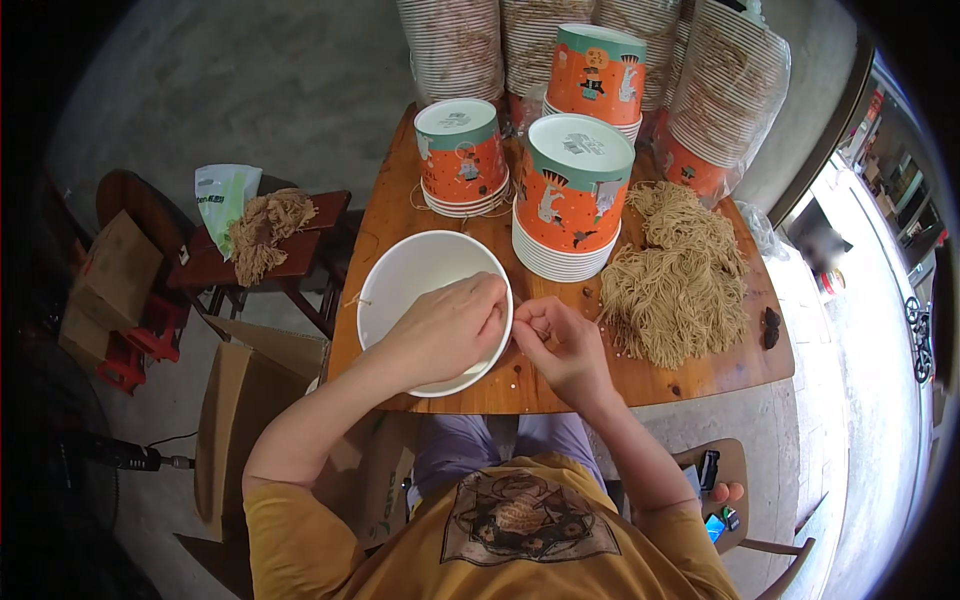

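Note:
A white paper bucket (405, 270) stands mouth up near the table's front edge. A short piece of tan string (360, 300) shows at its left rim. My left hand (450, 325) reaches over the mouth, its fingers curled closed against the inside of the right wall. Just outside that wall, my right hand (562, 345) has thumb and fingertips pinched together close to the rim. Whatever lies between the fingers of either hand is too small or hidden. To the right of my right hand lies a heap of tan strings (680, 280).
Upside-down orange and green buckets stand in stacks (575, 185) on the wooden table (640, 385), with bagged stacks (730, 80) behind. A dark lump (770, 328) lies by the right edge. At left are a low bench (300, 260) with more string and an open cardboard box (250, 420).

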The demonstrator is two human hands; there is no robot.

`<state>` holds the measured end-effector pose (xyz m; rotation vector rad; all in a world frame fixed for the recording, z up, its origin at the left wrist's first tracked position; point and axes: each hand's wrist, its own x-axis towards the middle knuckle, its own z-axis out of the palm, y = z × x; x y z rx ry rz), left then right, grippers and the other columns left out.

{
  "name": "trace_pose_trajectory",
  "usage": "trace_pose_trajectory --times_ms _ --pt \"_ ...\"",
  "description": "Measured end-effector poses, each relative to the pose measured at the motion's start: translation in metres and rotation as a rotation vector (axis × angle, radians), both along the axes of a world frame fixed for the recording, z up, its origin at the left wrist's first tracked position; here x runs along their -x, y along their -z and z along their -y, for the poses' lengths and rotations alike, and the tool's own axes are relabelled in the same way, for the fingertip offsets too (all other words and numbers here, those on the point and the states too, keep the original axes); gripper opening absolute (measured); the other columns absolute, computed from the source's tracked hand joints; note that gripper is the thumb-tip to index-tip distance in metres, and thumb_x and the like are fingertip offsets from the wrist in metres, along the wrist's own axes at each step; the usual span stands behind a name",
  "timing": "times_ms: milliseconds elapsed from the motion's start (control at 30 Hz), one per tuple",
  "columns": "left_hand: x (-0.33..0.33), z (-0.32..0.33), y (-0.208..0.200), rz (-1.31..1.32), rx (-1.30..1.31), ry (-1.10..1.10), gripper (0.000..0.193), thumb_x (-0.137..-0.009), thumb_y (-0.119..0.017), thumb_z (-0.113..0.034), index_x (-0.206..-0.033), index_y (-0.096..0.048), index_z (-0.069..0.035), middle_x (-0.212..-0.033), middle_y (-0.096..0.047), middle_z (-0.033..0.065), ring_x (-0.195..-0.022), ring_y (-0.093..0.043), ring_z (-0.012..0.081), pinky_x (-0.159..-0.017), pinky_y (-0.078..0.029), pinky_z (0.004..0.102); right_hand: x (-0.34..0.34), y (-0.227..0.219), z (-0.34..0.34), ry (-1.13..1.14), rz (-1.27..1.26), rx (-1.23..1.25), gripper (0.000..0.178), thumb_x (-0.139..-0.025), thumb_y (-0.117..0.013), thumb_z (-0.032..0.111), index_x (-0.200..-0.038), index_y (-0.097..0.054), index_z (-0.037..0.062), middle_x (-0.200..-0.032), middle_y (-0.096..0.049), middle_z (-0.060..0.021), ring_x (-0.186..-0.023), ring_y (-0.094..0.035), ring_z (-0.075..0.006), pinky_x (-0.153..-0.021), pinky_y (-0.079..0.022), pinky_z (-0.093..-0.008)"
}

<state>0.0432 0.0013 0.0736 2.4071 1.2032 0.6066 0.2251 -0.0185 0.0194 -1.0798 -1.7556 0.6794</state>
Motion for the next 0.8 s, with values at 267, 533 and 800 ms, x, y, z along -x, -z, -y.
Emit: trace_pose_trajectory --times_ms 267,533,800 --pt "0.015 -0.016 0.001 0.436 0.385 -0.104 0.008 -0.088 -0.049 -0.012 -0.087 -0.050 -0.004 -0.086 -0.059 0.0060 -0.077 -0.055 0.0143 -0.071 -0.044 0.0274 -0.029 -0.019 -0.021 -0.130 0.165 -0.234 0.009 -0.076 -0.068 0.007 -0.080 -0.060 0.0074 -0.074 -0.054 -0.0023 -0.083 -0.052 -0.0213 -0.082 -0.039 -0.0351" --pt "-0.003 -0.023 -0.001 0.836 0.857 -0.092 0.009 -0.095 -0.044 -0.015 -0.090 -0.047 -0.009 -0.075 -0.053 0.0011 -0.069 -0.049 0.0080 -0.065 -0.041 0.0221 -0.020 -0.037 -0.034 -0.399 0.171 -0.257 0.011 -0.076 -0.067 0.005 -0.079 -0.056 0.0053 -0.071 -0.050 -0.0053 -0.068 -0.052 -0.0216 -0.066 -0.043 -0.0324" --pt "-0.009 -0.016 0.016 0.768 0.811 -0.074 0.011 -0.095 -0.055 -0.014 -0.099 -0.049 -0.006 -0.084 -0.051 -0.0007 -0.072 -0.048 0.0065 -0.066 -0.041 0.0207 -0.019 -0.041 -0.039 -0.509 -0.034 0.113 0.009 -0.086 -0.065 0.008 -0.087 -0.057 0.0045 -0.077 -0.055 0.0010 -0.067 -0.054 -0.0064 -0.056 -0.043 -0.0219"
